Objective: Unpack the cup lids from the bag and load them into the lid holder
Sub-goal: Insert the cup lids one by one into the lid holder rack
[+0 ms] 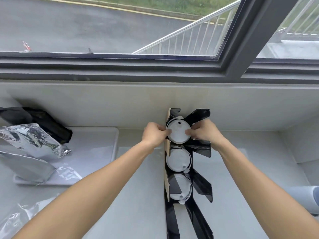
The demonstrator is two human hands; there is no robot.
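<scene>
Both hands are up at the far slot of the black lid holder (189, 169), which stands on the white counter (138, 195) with its far end right against the back wall under the window (120, 31). The left hand (154, 134) and right hand (206, 131) are gripping the stack of white cup lids (178, 131) in that far slot from opposite sides, thumbs pressed on the top lid's face and the other fingers curled around the edges. The little sip hole on that top lid points toward the wall.

The holder has three round slots in a row running from the back wall toward the counter's near edge. The middle slot has a white lid stack (177, 160) in it, and the near slot has another lid stack (179, 187), which looks tilted a bit. Black fins stick out from the holder's right side, plus a tan strip along its left edge.

Over toward the left edge of the counter there's a white tray (96, 152) with a crumpled silver foil bag (31, 144) lying on it, and a black bag (43, 121) behind that near the wall. Some clear plastic wrap (17, 219) sits at the near left corner. Can't tell if any lids are left in the bags
</scene>
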